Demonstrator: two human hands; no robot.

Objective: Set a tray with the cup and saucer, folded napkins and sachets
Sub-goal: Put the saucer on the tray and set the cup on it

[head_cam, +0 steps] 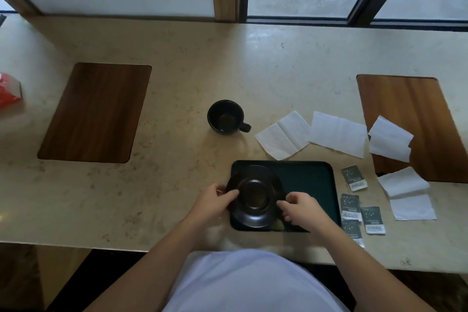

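A black saucer [255, 196] lies on the left half of the dark rectangular tray [311, 180], overhanging its left rim. My left hand [215, 200] grips the saucer's left edge and my right hand [298, 206] grips its right edge. The black cup [224, 116] stands empty on the counter behind the tray, handle pointing right. Several white napkins lie unfolded to the right, the nearest one [283, 135] just beyond the tray. Several dark sachets [353, 177] lie scattered beside the tray's right edge.
Two wooden insets sit in the stone counter, one at the left [96, 111] and one at the right [410, 119], the right one partly under napkins. A red packet [8, 91] is at the far left edge. Windows run along the back.
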